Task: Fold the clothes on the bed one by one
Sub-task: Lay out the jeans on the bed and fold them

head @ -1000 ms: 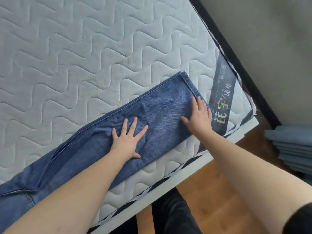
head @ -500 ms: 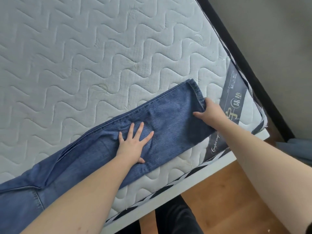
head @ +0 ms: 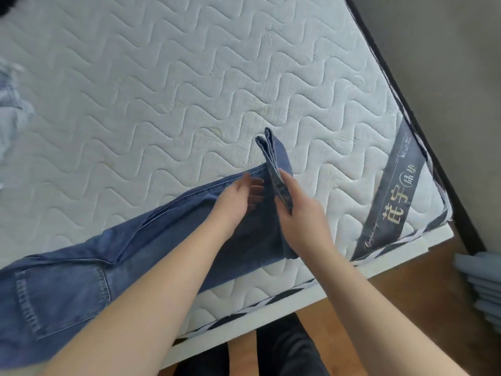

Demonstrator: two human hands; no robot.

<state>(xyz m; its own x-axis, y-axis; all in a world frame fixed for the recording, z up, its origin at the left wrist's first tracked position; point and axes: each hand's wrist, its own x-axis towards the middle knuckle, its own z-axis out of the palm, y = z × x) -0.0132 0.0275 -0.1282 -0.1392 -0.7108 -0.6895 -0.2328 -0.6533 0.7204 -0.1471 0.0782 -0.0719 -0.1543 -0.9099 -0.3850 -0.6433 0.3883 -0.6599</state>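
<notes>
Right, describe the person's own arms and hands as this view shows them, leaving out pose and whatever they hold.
Both forearms are bare, with no sleeve in view. The left hand and right hand wear no gloves; no ring, watch or bracelet shows on the visible parts. The fingers show short nails, unpainted as far as can be told.

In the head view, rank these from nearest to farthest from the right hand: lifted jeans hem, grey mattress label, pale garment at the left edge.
From the right hand:
1. Lifted jeans hem: gripped in its fingers.
2. Grey mattress label: to the right, near the mattress corner.
3. Pale garment: far left edge.
</notes>
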